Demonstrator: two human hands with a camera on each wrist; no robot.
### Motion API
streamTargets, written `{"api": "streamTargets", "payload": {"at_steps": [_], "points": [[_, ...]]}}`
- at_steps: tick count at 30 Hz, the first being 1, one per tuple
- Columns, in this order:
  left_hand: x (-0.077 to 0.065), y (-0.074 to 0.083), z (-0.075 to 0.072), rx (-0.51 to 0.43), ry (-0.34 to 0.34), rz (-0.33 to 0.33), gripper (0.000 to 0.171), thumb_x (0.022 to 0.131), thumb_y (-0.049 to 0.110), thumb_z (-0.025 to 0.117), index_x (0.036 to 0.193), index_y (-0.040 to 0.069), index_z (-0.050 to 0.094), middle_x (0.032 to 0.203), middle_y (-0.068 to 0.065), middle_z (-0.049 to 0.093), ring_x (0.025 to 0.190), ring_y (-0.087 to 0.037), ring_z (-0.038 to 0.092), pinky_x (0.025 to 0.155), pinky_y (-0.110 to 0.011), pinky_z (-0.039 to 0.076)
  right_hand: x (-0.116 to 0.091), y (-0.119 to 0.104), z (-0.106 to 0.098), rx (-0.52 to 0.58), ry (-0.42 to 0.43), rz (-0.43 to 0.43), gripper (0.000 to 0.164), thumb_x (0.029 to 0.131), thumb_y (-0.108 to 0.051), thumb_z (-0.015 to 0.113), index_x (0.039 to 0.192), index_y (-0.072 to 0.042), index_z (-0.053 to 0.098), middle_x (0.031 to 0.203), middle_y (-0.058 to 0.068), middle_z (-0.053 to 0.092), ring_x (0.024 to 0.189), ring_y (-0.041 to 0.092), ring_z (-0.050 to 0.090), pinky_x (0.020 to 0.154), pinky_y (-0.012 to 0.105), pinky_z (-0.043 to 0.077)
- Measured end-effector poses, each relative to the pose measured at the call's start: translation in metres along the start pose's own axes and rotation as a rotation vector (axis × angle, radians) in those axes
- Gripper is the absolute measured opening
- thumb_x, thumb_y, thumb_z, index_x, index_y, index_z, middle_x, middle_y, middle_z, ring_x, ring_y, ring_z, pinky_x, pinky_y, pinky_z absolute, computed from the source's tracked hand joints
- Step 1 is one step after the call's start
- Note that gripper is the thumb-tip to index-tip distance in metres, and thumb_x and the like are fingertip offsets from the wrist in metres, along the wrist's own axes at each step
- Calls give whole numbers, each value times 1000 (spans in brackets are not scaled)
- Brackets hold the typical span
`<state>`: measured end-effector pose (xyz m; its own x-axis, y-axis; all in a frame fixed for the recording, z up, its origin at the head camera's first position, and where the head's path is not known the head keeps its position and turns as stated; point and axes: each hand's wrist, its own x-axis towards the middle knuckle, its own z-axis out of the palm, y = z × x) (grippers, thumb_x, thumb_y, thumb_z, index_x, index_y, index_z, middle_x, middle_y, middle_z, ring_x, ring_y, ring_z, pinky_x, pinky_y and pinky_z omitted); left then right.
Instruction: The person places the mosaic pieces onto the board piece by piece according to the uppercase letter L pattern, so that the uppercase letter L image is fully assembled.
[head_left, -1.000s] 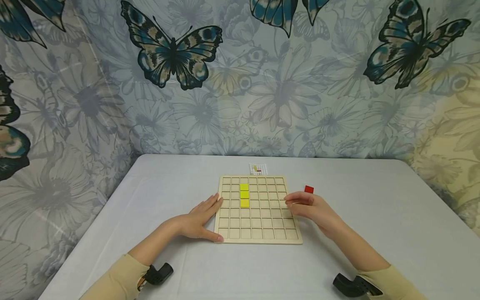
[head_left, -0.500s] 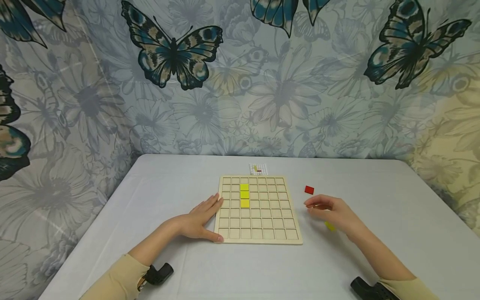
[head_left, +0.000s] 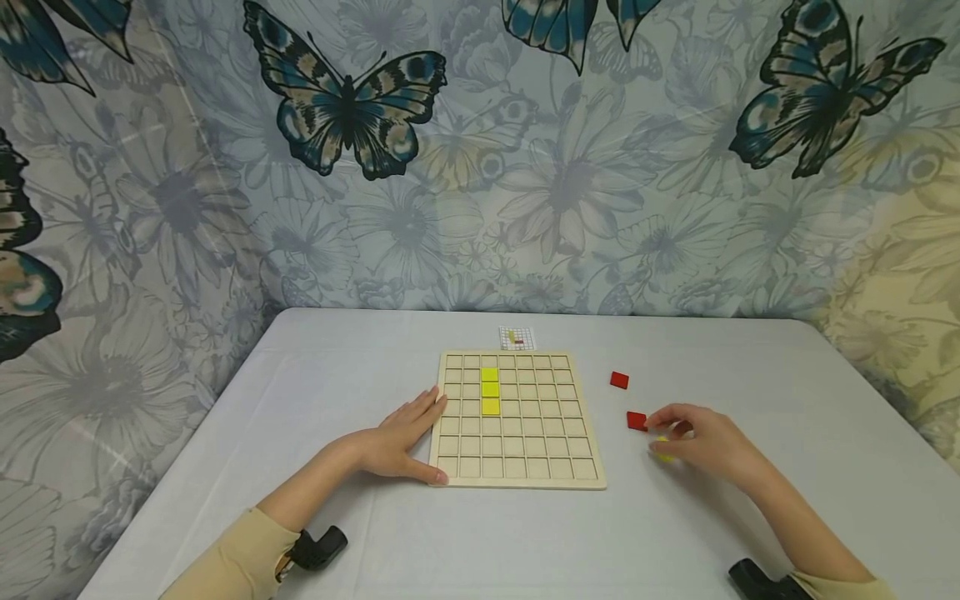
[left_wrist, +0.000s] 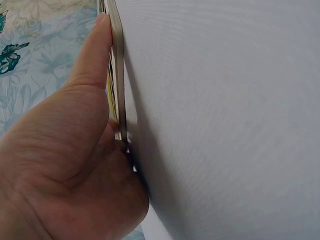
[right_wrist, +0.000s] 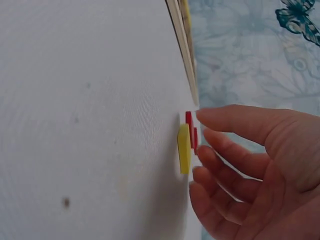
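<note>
A light wooden grid board (head_left: 534, 443) lies on the table, with three yellow square tiles (head_left: 490, 389) in one column of its cells. My left hand (head_left: 399, 440) rests along the board's left edge, fingers stretched out and thumb at the near corner. To the right of the board, my right hand (head_left: 703, 443) hovers over a loose yellow tile (right_wrist: 184, 149), thumb and fingers spread around it. The right wrist view shows a gap between the fingertips and that tile. Close by its index fingertip lies one red tile (head_left: 636, 421); another red tile (head_left: 618, 380) is farther back.
Behind the board sits a small card (head_left: 517, 338) printed with a coloured grid pattern. A white cloth covers the table (head_left: 360, 350), whose far edge meets a wall hung with butterfly-print fabric (head_left: 480, 208). Each wrist carries a black camera mount (head_left: 318, 548).
My right hand has moved right and nearer, from the board's right edge to the loose yellow tile, uncovering both red tiles. The left hand has stayed on the board.
</note>
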<state>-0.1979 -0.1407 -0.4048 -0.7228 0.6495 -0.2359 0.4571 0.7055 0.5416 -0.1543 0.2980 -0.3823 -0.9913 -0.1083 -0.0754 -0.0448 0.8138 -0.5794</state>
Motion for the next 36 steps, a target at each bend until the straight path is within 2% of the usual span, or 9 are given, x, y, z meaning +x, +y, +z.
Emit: {"api": "streamTargets", "payload": {"at_steps": [4, 9, 17, 22, 36], "points": [[0, 0, 0, -4, 5, 1, 113, 81, 56, 72, 157, 6, 5, 163, -12, -6, 149, -28, -4, 118, -50, 6, -2, 4, -1, -22, -19, -9, 35, 77, -19, 82, 107, -7, 68, 98, 2, 64, 93, 23, 55, 69, 31, 49], [0, 0, 0, -7, 8, -2, 113, 81, 56, 73, 157, 5, 6, 163, -13, -5, 149, -28, -4, 118, -50, 6, -1, 3, 2, 2, -49, -39, 33, 79, -14, 80, 109, -6, 67, 97, 0, 63, 92, 21, 56, 70, 25, 51], [-1, 0, 0, -12, 10, 0, 113, 81, 56, 73, 157, 5, 6, 163, -13, -5, 149, -28, -4, 118, -50, 6, 3, -7, 13, 70, -38, -182, 31, 78, -9, 80, 106, -6, 69, 100, 0, 66, 90, 17, 58, 81, 25, 54], [-1, 0, 0, -17, 10, -3, 113, 81, 55, 73, 157, 5, 6, 163, -14, -5, 149, -29, -4, 118, -50, 6, 7, -11, 18, 82, -50, -227, 30, 78, -7, 80, 106, -5, 69, 102, 1, 67, 92, 19, 59, 83, 29, 55], [-1, 0, -1, -13, 2, -3, 113, 81, 56, 72, 157, 6, 5, 163, -12, -6, 149, -28, -5, 118, -50, 5, 0, -7, 13, 32, -50, -193, 33, 75, -14, 84, 103, -7, 69, 93, -2, 63, 85, 15, 57, 77, 25, 54]]}}
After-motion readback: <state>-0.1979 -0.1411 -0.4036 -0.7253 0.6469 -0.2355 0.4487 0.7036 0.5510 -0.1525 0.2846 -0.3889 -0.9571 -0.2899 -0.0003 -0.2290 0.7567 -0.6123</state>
